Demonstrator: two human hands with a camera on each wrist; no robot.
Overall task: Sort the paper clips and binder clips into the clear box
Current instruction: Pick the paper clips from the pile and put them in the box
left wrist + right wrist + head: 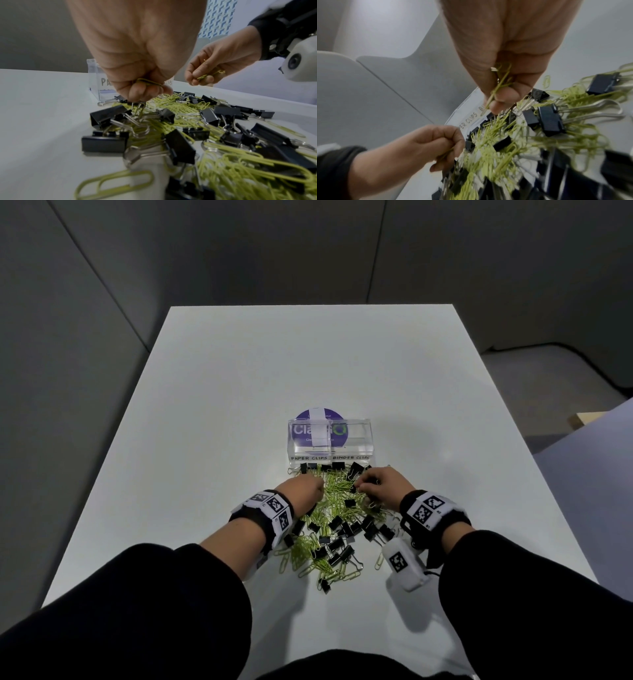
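Right now the clear box (pixel 330 440) stands near the middle of the white table (pixel 212 392), its long axis running left to right, with the "PAPER CLIPS" half on the left and the "BINDER CLIPS" half on the right; both look empty. Directly in front of it, toward the near edge, lies a mixed pile of green paper clips (pixel 334 491) and black binder clips (pixel 337 544), too many and too tangled to count. The left hand (pixel 303 491) pinches a few green clips; the right hand (pixel 380 486) pinches a few too. The left hand is nearer the paper-clip half, just beyond its fingertips.
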